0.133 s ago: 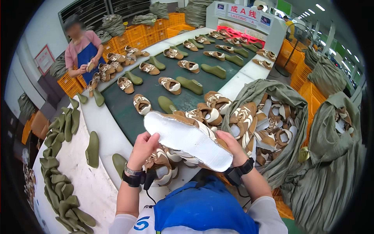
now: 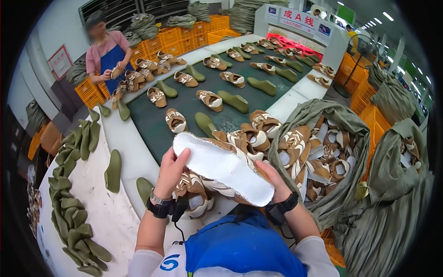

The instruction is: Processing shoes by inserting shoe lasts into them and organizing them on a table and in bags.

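Observation:
Between my two hands is a brown shoe upper turned bottom up, its flat white insole board facing me. My left hand grips its left end, the thumb lying over the white board and the other fingers hidden behind. At the lower right end my right hand is closed on the side edge, fingers mostly out of sight underneath. Under and behind it lie more brown and cream shoe uppers. A green shoe last rests just left of my left wrist.
A green conveyor belt carries paired uppers and lasts. Many lasts line the left white table. An open grey-green sack of uppers stands right, near orange crates. Another person handles a shoe at far left.
The whole view has shifted slightly, so the surroundings sit a little further right. Both hands keep their hold on the shoe upper, which is tilted slightly more steeply in the picture.

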{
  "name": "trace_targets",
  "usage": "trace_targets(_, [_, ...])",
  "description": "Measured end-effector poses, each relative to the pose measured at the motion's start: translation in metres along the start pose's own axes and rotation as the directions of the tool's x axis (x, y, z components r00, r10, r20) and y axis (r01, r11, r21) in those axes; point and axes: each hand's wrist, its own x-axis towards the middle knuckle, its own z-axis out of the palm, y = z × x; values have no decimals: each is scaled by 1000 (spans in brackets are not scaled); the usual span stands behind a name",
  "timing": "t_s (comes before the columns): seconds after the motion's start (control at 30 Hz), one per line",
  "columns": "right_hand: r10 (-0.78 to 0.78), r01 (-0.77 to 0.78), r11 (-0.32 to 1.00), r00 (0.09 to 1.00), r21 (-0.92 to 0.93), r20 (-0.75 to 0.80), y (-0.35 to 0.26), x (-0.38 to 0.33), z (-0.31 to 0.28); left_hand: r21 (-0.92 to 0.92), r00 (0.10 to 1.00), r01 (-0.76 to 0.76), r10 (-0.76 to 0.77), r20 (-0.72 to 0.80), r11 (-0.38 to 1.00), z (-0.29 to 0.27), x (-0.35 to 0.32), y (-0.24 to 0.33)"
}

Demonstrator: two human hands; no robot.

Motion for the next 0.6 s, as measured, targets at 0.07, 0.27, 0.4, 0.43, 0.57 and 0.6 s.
trace_targets(0.07, [28,-27,999,999,37,-20,6,2,5,-196,995,96,-95,17,976,-6,1,-4])
trace_targets(0.27, [38,-84,948,988,308,153,19,10,0,-459,976,176,-216,-35,871,-20,3,-27])
trace_targets(0.4, [10,1,1000,912,-27,409,14,20,4,-388,953,199,-270,-137,900,-45,-7,-31])
trace_targets(0.43, [71,-19,994,868,-109,492,8,21,17,-409,945,189,-279,-173,893,-50,-14,-29])
trace_targets(0.57, [284,18,895,746,-445,602,1,37,31,-429,872,151,-324,-366,891,-74,-37,-62])
trace_targets(0.6, [318,-58,905,753,-422,577,-3,43,35,-431,829,208,-392,-399,878,-75,-48,-57])
